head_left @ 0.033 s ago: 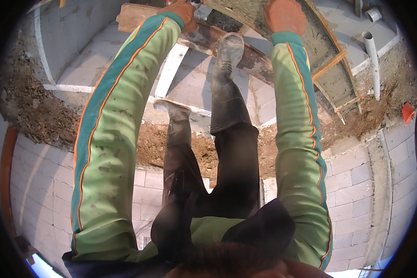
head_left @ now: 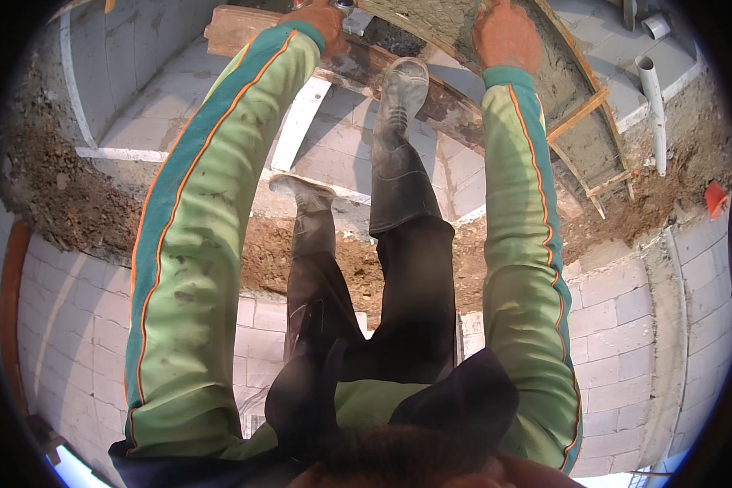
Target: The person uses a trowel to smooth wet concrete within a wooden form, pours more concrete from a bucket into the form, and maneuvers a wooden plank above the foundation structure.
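Note grey concrete (head_left: 561, 81) at the far right, wet-looking, lying between wooden side strips (head_left: 585, 63), with a thin cross-strip (head_left: 577, 115) on the near side. See right hand (head_left: 507, 37) over the left part of it, back up, fingertips lost at the far edge of view; cannot tell how far open, what is held, or whether touching. See left hand (head_left: 321, 26) farther left, beside a small red item (head_left: 299, 3), over the reddish-brown board (head_left: 240, 31); looks bent at the fingers, but cannot tell grip or contents

For good work here, probably best to keep right-hand pressure light and even, follow the line of the strips, and avoid knocking them or dragging the cuff through the wet surface. Likely worth bracing with the left hand and keeping weight balanced, given the long reach of both arms

Going outward: right boot (head_left: 404, 85) at the board, cannot tell if pressing on it; left boot (head_left: 305, 193) nearer and left, close to a white strip (head_left: 301, 122). Farther right, upright-looking white pipe (head_left: 652, 114) and red piece (head_left: 716, 200) by loose soil (head_left: 73, 179); pale blockwork (head_left: 618, 325) at near right
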{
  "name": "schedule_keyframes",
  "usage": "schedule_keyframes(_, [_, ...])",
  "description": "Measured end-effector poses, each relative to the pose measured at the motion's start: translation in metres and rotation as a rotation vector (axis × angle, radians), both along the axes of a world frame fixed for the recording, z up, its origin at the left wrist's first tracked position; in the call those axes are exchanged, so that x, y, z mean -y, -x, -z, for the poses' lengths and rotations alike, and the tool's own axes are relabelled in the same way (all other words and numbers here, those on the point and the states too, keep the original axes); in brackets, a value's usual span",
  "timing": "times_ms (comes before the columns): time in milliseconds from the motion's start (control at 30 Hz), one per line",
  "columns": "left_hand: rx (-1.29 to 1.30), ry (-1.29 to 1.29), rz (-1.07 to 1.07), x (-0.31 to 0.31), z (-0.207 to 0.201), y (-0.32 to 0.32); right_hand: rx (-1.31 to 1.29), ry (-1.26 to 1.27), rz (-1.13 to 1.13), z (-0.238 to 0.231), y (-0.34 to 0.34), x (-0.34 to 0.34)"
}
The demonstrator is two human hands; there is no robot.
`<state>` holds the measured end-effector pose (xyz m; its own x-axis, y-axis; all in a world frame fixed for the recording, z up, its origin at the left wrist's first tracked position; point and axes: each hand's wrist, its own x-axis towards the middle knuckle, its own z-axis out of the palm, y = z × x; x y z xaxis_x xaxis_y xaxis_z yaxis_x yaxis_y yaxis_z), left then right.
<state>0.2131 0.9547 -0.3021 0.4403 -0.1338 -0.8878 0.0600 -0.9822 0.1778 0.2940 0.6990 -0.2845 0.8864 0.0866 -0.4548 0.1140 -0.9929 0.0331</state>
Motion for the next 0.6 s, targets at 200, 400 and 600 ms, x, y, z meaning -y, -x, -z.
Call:
schedule_keyframes(200, [-0.078,-0.047,0.076,0.002,0.0,-0.002,0.141,-0.269,-0.214,0.039,-0.011,-0.036])
schedule_keyframes(400, [0.001,0.008,0.002,-0.003,-0.002,0.009,-0.033,-0.069,0.027,0.029,-0.006,-0.01])
schedule_keyframes(600, [-0.025,-0.027,0.065,0.004,0.003,0.012,0.027,-0.035,-0.096,0.019,-0.022,-0.003])
